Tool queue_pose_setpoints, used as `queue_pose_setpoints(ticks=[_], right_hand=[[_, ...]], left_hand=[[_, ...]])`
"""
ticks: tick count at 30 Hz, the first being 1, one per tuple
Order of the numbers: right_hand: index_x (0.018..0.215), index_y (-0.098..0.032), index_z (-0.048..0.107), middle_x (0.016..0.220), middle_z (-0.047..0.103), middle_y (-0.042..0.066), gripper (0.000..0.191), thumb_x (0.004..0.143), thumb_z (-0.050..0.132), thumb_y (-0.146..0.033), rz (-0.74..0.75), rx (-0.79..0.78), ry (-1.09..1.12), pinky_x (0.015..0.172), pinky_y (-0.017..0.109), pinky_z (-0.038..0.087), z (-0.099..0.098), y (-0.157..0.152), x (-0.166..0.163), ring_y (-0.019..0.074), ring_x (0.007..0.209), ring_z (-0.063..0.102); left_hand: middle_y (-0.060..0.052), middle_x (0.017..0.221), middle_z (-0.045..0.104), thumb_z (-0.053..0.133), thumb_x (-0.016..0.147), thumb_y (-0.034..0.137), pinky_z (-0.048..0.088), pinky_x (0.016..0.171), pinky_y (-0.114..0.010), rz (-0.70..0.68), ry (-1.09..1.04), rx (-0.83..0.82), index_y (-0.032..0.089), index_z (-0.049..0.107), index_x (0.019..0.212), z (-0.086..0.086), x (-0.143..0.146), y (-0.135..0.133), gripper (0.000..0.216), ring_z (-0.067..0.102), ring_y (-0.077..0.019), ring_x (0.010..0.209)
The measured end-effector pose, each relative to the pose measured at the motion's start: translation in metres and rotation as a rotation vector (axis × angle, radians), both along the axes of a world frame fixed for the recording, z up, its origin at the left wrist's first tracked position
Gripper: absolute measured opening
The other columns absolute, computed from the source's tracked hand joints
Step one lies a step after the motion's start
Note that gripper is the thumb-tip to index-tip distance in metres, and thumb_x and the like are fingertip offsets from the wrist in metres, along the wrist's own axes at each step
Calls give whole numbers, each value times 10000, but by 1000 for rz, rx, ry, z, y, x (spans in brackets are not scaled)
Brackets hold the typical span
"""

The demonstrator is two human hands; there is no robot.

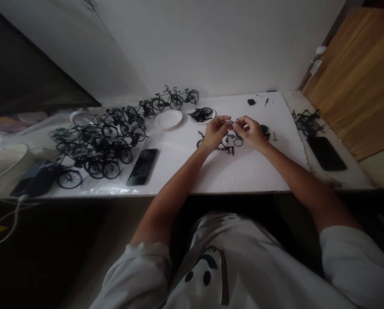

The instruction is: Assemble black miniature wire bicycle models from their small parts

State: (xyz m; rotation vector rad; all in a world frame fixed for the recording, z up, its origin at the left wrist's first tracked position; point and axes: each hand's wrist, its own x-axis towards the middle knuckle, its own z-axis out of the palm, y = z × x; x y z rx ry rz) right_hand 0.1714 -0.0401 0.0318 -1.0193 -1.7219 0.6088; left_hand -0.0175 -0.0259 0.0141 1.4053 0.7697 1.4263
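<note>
Just above the partly built small black metal bicycle (228,145) on the white table (243,171), the left hand (215,132) and right hand (252,131) meet. Both pinch a tiny dark part (232,122) between narrowed fingertips.

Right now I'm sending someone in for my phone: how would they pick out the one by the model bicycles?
On the white tabletop, look left of the person's left hand, toward the heap of black model bicycles. The phone lies flat, screen dark, just right of that heap near the front edge. The other phone lies far right, past the right hand.
</note>
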Motion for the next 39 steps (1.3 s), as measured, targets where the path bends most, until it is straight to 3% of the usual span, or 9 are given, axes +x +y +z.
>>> queue_pose_setpoints(ticks=[12, 24, 30, 39], right_hand=[[916, -256, 675, 914, 762, 71, 253, 929, 733, -502, -51, 103, -125, 807, 423, 549, -1, 0, 2, 255, 874, 686], [863, -240, 720, 859, 764, 64, 71, 875, 749, -304, -74, 141, -190, 871, 457, 557, 1, -1, 4, 258, 840, 675], [866, -247, 756, 875, 778, 73, 115, 874, 766, -362, -76, 108, -152, 864, 466, 568, 2, 2, 7, 265, 833, 685], [896, -248, 767, 912, 780, 85, 239, 904, 770, -486, -21, 55, -153, 790, 437, 556, 6, 1, 8, 271, 875, 687]], left_hand=[[1, 783, 770, 993, 756, 326, 632, 815, -287, 49, -76, -64, 206, 677, 1121, 5, 0, -3, 498, 793, -154, 782], [-72, 866, 835, 1011, 736, 390, 656, 767, -303, 63, 43, -52, 178, 737, 1221, -2, -5, -1, 596, 824, -194, 786], [-88, 914, 850, 1017, 717, 352, 660, 855, -320, 8, 16, -38, 171, 735, 1256, -1, -6, 0, 634, 835, -200, 845], [-73, 892, 845, 1019, 705, 299, 638, 822, -303, 45, -2, -58, 176, 745, 1192, 4, -4, -4, 572, 815, -181, 807]])
